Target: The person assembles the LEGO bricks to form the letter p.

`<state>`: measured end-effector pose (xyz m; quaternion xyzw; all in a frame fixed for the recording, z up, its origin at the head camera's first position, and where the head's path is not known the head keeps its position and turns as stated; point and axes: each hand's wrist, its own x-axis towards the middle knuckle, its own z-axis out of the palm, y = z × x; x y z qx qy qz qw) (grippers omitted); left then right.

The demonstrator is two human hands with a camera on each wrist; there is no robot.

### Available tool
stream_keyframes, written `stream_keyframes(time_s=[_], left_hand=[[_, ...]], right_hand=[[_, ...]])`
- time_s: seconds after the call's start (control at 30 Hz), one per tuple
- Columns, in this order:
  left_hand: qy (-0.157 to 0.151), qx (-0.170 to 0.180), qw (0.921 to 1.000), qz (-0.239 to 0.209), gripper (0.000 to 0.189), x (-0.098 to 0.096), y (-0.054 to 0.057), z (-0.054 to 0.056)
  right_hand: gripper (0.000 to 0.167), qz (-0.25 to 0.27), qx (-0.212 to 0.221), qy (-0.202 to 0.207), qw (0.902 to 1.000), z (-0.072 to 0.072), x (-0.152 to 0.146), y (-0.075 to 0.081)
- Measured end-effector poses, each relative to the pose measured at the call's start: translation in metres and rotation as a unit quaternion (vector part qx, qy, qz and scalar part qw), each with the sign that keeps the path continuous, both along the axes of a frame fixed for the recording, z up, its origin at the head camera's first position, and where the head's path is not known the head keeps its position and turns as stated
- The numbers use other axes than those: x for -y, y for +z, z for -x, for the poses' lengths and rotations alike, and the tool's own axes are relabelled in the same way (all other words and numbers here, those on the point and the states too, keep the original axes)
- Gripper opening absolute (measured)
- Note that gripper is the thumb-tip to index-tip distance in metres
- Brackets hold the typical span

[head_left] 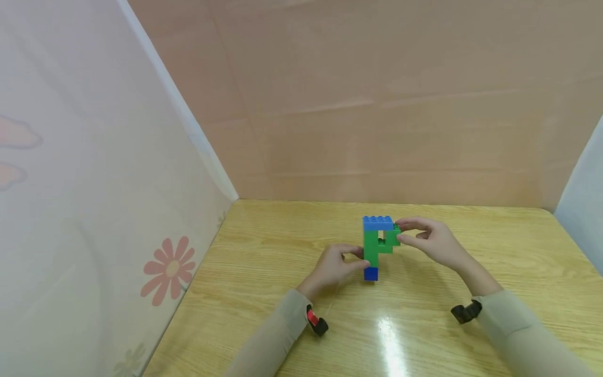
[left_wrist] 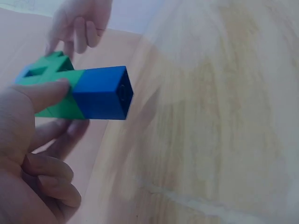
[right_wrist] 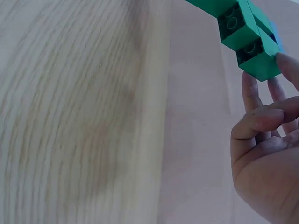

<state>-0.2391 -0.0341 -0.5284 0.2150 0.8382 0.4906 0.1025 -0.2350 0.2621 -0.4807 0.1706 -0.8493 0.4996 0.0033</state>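
Both hands hold one structure of toy building bricks (head_left: 371, 246), shaped like a letter P. It has a light blue brick (head_left: 377, 223) across the top, green bricks in the column and side loop, and a dark blue brick (head_left: 370, 274) at the foot. My left hand (head_left: 335, 267) pinches the lower green part of the column between thumb and fingers. On the other side, my right hand (head_left: 435, 243) pinches the outer green brick (head_left: 393, 235) of the loop. The left wrist view shows the dark blue brick's end (left_wrist: 124, 93) off the table.
A wooden table (head_left: 282, 225) lies under the hands. Behind it rises a tan sheet (head_left: 377, 104), and a pale sheet with a printed flower (head_left: 171, 269) stands at the left. Each sleeve cuff carries a dark strap (head_left: 466, 312).
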Motion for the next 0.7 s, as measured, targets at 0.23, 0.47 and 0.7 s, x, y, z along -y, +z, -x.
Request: stream_keyframes(time_s=[0.23, 0.47, 0.7], left_hand=[[0.032, 0.056, 0.9968, 0.047, 0.034, -0.002, 0.001, 0.011], [0.055, 0.084, 0.9913, 0.085, 0.040, -0.006, 0.000, 0.018], [0.051, 0.076, 0.9929, 0.076, 0.042, -0.007, -0.003, 0.020]], right_hand=[[0.044, 0.063, 0.104, 0.009, 0.9925, 0.027, 0.000, -0.023], [0.052, 0.065, 0.142, -0.004, 0.9878, 0.039, 0.003, -0.044], [0.058, 0.028, 0.135, -0.019, 0.9903, 0.044, 0.007, -0.056]])
